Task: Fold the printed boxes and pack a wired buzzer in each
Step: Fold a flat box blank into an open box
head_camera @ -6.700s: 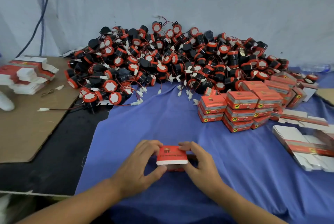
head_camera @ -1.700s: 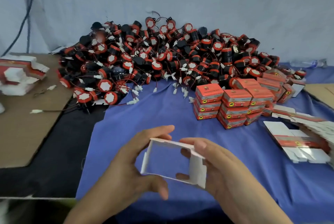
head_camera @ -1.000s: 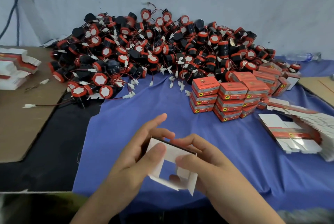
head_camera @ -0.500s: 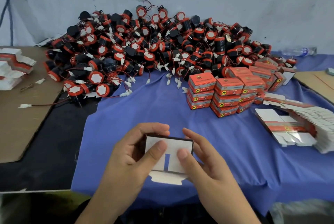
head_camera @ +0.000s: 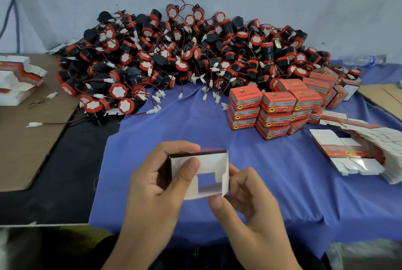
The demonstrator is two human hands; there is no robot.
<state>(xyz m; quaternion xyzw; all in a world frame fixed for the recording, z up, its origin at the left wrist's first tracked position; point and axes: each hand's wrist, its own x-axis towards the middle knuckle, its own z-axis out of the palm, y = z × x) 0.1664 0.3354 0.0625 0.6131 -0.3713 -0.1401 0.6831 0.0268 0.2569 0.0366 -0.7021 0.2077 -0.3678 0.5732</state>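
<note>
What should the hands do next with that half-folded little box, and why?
Probably tuck the loose flaps shut to close this end. The left hand and right hand both hold the box, and blue cloth shows through a gap between its white flaps, so it likely cannot hold a buzzer from the pile yet.

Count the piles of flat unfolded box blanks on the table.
2. The left pile sits on the brown cardboard at far left; the right pile lies fanned out on the blue cloth, beside the finished boxes. More blanks may hide behind the buzzer heap.
</note>
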